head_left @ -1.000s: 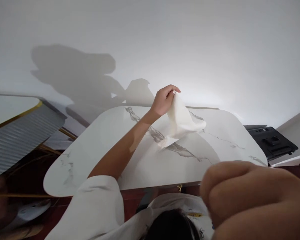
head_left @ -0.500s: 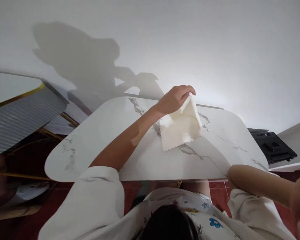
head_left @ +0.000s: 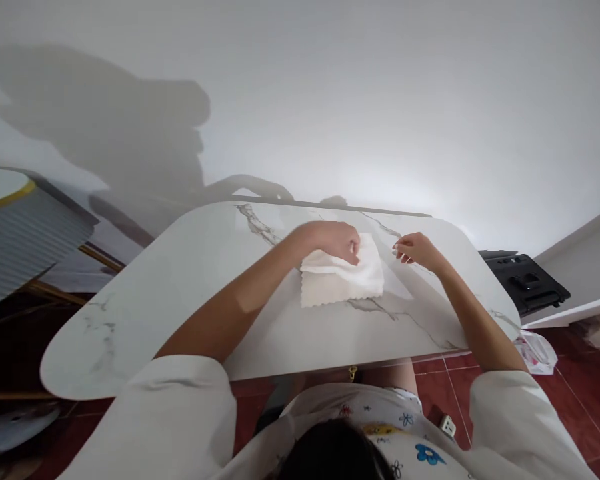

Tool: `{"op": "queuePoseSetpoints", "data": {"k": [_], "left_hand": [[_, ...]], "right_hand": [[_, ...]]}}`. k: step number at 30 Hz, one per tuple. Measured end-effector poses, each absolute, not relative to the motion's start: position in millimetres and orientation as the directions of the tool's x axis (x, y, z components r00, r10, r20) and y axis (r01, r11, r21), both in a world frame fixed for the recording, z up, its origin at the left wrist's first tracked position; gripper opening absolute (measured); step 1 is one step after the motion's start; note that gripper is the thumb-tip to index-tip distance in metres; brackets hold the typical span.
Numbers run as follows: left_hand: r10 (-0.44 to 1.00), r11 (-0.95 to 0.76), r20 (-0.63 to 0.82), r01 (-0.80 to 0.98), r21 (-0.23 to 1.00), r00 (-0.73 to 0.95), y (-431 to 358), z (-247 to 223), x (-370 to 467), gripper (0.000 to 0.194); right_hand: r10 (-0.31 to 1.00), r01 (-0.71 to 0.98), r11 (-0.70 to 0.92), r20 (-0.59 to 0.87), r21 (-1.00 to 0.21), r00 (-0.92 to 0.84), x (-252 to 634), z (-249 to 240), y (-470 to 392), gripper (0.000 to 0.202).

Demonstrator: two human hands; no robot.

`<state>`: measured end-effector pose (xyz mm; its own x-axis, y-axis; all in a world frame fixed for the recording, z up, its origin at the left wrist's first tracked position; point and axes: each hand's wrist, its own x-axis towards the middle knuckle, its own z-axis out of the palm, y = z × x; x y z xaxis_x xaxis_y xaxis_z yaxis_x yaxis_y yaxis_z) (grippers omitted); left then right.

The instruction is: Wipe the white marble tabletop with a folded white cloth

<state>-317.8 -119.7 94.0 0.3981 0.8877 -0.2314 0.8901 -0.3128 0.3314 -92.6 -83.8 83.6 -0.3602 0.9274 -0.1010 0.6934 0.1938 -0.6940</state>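
A cream cloth (head_left: 325, 288) with zigzag edges lies on the white marbled table (head_left: 180, 313), its upper part folded or bunched. My left hand (head_left: 344, 244) is closed on the upper part of this cloth, with its fingers bent down against it. To the right of the cloth, my right hand (head_left: 414, 249) hovers over the table with its fingers curled together. Something small and white shows at its fingertips, too small to name. A gap separates my right hand from the cloth.
A white wall stands behind the table. At the far left is a ribbed grey cabinet (head_left: 45, 233) with a gold edge. An open black case (head_left: 527, 283) sits beyond the right end, with a clear plastic bag (head_left: 536, 352) below it and a socket block (head_left: 447, 425) on the red floor.
My right hand has come from the lower right to above the table. My left hand has lowered, and the cloth, raised before, now lies flatter. The view has shifted a little.
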Motion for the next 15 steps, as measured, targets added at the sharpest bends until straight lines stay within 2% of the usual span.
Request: {"op": "queuePoseSetpoints", "data": {"k": [3, 6, 8, 11, 13, 15], "left_hand": [[0.901, -0.372, -0.121, 0.886, 0.276, 0.416, -129.9, 83.8, -283.6, 0.055], [0.876, -0.404, -0.167, 0.877, 0.261, 0.453, -137.4, 73.6, -270.0, 0.08], [0.887, -0.372, -0.188, 0.894, 0.251, 0.422, -139.5, 75.9, -275.4, 0.086], [0.888, -0.362, -0.153, 0.865, 0.346, 0.433, -136.4, 94.3, -298.6, 0.065], [0.885, -0.399, -0.028, 0.79, 0.465, 0.464, -130.2, 109.6, -316.1, 0.048], [0.883, -0.441, 0.138, 0.69, 0.574, 0.449, -122.3, 120.4, -328.9, 0.041]], "right_hand": [[0.87, 0.691, 0.137, -0.247, -0.71, -0.426, -104.3, 54.1, -85.0, 0.024], [0.864, 0.7, 0.265, -0.159, -0.663, -0.478, -115.7, 52.7, -92.0, 0.027], [0.878, 0.678, 0.331, -0.048, -0.657, -0.475, -121.7, 61.2, -89.3, 0.026], [0.887, 0.512, 0.307, 0.047, -0.802, -0.459, -123.0, 72.4, -80.4, 0.019], [0.888, 0.354, 0.236, 0.053, -0.905, -0.457, -119.5, 73.3, -77.8, 0.016], [0.876, 0.273, 0.167, 0.016, -0.947, -0.482, -116.2, 69.2, -80.6, 0.027]]}}
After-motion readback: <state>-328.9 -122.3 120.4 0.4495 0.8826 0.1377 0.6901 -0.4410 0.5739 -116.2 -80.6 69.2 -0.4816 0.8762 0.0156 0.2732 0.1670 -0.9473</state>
